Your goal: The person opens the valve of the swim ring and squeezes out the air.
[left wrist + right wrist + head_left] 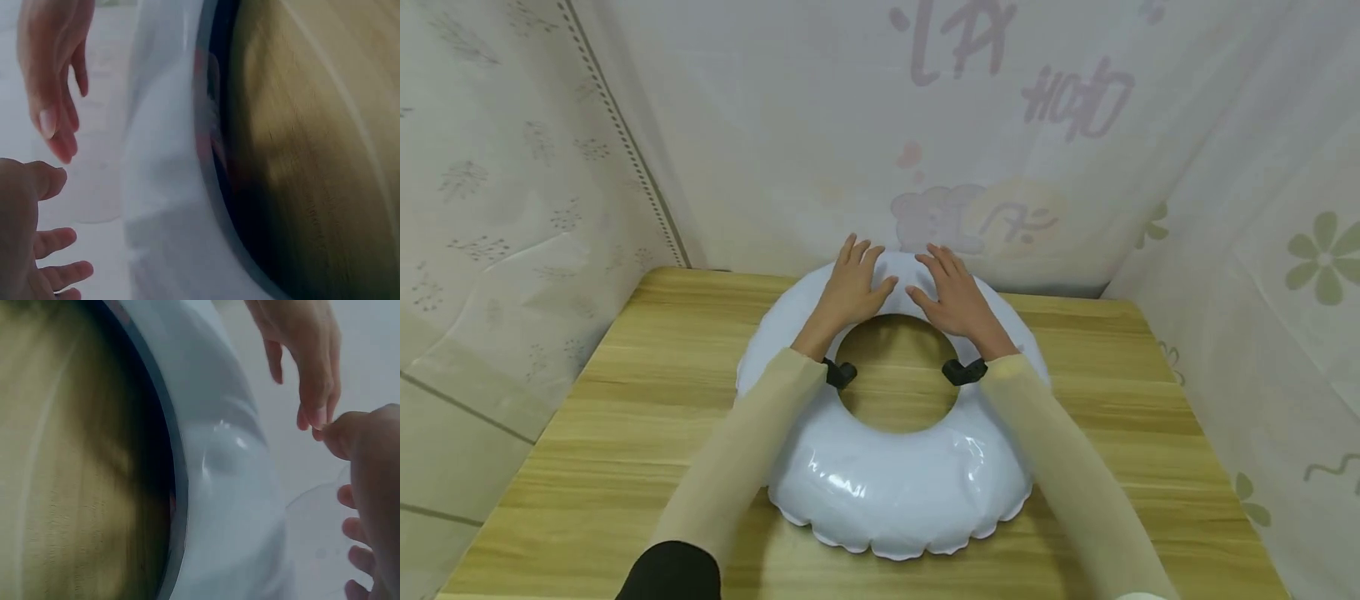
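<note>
A white inflatable swim ring (895,483) lies flat, its round hole showing bare wood. Over the far left part of the ring is my left hand (850,287), fingers spread and thumb pointing inward. My right hand (951,296) mirrors it over the far right part, fingers loosely extended. A small gap separates the two thumbs, and neither hand grips anything. In the left wrist view, the fingers of the left hand (31,231) appear raised off the ring's surface (165,169). From the right wrist view, the right hand (375,487) likewise looks apart from the ring (231,475).
The ring rests on a wood-grain table (647,400) whose back edge meets a printed curtain (790,125). Patterned cloth (497,208) hangs at the left, and flowered cloth (1285,333) at the right. Each wrist carries a black camera mount (840,373).
</note>
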The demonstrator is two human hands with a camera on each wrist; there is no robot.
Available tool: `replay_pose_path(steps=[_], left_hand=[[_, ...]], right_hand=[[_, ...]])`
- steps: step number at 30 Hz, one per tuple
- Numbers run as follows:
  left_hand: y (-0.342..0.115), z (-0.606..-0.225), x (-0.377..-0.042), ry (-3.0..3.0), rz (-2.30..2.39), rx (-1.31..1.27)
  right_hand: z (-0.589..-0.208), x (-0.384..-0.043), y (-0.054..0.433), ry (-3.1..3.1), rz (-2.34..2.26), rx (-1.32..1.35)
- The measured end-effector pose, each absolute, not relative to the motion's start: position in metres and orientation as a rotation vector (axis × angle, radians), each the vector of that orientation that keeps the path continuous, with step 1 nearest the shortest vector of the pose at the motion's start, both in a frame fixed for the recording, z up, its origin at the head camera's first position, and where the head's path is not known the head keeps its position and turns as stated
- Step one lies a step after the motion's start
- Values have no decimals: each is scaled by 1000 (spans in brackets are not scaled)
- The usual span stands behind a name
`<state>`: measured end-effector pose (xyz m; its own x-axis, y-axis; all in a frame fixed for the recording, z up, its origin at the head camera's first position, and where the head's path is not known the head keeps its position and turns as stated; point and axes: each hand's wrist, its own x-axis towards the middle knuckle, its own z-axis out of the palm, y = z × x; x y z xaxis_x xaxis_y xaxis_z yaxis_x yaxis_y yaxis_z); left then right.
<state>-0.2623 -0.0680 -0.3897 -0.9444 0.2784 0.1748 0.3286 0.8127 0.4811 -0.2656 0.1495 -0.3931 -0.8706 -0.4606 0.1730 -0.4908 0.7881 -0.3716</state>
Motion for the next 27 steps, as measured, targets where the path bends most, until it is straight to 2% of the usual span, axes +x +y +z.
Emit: replay_pose_path(steps=[5,12,27], left_hand=[[-59,-407,-279,-2944,-694,-321],[-55,-430,-283,-3068,-646,-139],[-52,-443,-287,-3066,-402,-136]], right_hand=[[-412,-287,140,-2896,648,621],[-440,-300,128,-2988,602,435],[-454,-303,126,-3015,400,435]])
